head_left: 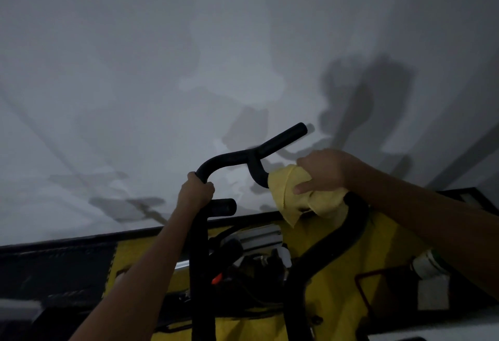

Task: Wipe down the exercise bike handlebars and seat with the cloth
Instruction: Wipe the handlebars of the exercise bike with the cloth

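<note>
Handlebars (243,155): right bend wrapped and hidden under yellow cloth (294,192); left curve covered by left hand (195,192). Lower bike frame cut off at bottom edge. Clutter below dim, blurred, unidentifiable. Seat out of view.

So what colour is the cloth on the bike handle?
Yellow. The cloth shows best in the head view.

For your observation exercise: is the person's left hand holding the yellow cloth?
No: the left hand grips the bare handlebar, while the right hand holds the yellow cloth.

Dim, grainy; soft shadows thrown on wall (135,70); wide-angle bending at edges; lower corners blurred.
</note>
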### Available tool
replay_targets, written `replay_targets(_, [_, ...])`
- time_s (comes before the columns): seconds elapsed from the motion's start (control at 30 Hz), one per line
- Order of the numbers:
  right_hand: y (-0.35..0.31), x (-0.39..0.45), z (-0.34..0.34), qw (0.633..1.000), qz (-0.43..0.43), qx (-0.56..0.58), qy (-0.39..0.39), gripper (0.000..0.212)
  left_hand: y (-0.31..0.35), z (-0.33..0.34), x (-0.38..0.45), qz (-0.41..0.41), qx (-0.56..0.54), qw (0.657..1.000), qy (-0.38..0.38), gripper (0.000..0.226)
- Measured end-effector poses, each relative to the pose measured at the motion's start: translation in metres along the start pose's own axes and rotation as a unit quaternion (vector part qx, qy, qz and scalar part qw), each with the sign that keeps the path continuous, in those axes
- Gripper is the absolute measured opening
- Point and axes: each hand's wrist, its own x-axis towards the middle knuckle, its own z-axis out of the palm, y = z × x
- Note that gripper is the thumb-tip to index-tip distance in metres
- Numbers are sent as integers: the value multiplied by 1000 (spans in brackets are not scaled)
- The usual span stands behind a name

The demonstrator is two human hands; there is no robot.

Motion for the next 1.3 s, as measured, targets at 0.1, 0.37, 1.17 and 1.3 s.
replay_targets(0.1, [-23, 28, 1, 994, -50, -93, 19, 77, -3, 2, 3, -1, 6, 1000, 8, 44])
replay_targets(0.37, [-31, 40, 8, 996, -27, -81, 33, 84, -5, -1, 5, -1, -6, 1000, 0, 42])
replay_targets(1.17, [-24, 13, 5, 996, 0, -89, 28, 71, -10, 6, 10, 2, -16, 1000, 10, 45])
replay_targets(1.3, [-50, 50, 11, 996, -35, -69, 32, 79, -8, 6, 10, 3, -8, 1000, 11, 44])
